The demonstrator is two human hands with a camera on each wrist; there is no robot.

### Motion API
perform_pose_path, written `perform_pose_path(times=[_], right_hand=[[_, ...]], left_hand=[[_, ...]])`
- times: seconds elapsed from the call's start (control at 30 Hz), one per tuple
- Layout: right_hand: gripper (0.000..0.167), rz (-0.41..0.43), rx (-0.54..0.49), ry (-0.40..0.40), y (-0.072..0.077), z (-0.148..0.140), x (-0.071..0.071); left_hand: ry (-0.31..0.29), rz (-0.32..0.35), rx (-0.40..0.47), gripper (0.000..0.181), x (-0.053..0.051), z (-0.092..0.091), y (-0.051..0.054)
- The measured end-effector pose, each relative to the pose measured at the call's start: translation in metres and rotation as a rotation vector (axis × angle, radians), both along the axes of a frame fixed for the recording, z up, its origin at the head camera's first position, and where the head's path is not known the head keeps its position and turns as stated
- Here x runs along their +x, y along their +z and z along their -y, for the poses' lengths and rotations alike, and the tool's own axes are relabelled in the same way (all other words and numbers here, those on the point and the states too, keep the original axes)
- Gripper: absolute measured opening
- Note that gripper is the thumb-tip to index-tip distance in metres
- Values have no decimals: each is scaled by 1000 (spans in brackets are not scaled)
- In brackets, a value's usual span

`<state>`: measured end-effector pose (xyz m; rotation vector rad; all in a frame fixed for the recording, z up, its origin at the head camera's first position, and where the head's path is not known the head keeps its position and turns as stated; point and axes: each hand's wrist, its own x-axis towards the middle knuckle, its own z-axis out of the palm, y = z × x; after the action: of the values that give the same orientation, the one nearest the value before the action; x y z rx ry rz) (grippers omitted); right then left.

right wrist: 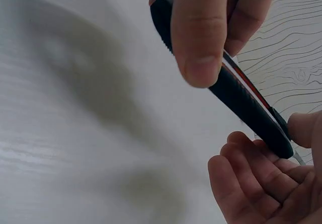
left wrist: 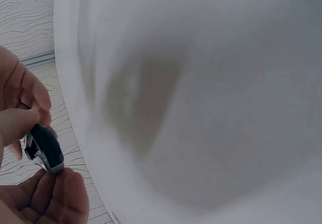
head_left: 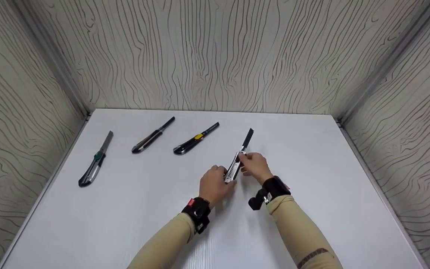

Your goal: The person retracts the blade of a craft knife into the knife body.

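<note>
Both hands hold one silver-and-black utility knife (head_left: 232,170) above the white table, its dark blade (head_left: 248,138) extended and pointing away. Around the rear of the handle, my left hand (head_left: 215,185) grips with thumb and fingers. Farther up, close to where the blade comes out, my right hand (head_left: 255,166) pinches the handle. In the right wrist view the knife's dark side (right wrist: 246,103) has a thin red line along it, and my right thumb (right wrist: 301,130) presses near its slider. The left wrist view shows only the handle's rounded butt (left wrist: 48,146).
Three more utility knives with blades out lie to the left: a green-and-silver one (head_left: 93,166), a black-and-silver one (head_left: 149,140) and a black one with a yellow slider (head_left: 192,142). Wood-grain patterned panels (head_left: 200,56) enclose the white table (head_left: 125,224) at the back and sides.
</note>
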<state>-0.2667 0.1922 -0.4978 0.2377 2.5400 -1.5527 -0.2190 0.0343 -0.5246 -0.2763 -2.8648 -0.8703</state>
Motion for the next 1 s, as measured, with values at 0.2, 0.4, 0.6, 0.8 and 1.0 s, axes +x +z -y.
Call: perform_pose_path(times=[0.2, 0.4, 0.6, 0.8, 1.0], right_hand=[[33, 47, -115, -54, -3, 3, -1], [36, 56, -141, -50, -5, 3, -1], [36, 35, -185, -36, -7, -1, -2], [37, 13, -213, 13, -5, -2, -1], [36, 24, -220, 30, -4, 0, 0]], left_hand=[[-22, -21, -29, 39, 1, -3, -6], [-40, -48, -66, 42, 6, -4, -9], [-112, 68, 33, 40, 11, -2, -7], [-177, 321, 400, 33, 10, 6, -9], [-261, 672, 824, 33, 12, 11, -13]])
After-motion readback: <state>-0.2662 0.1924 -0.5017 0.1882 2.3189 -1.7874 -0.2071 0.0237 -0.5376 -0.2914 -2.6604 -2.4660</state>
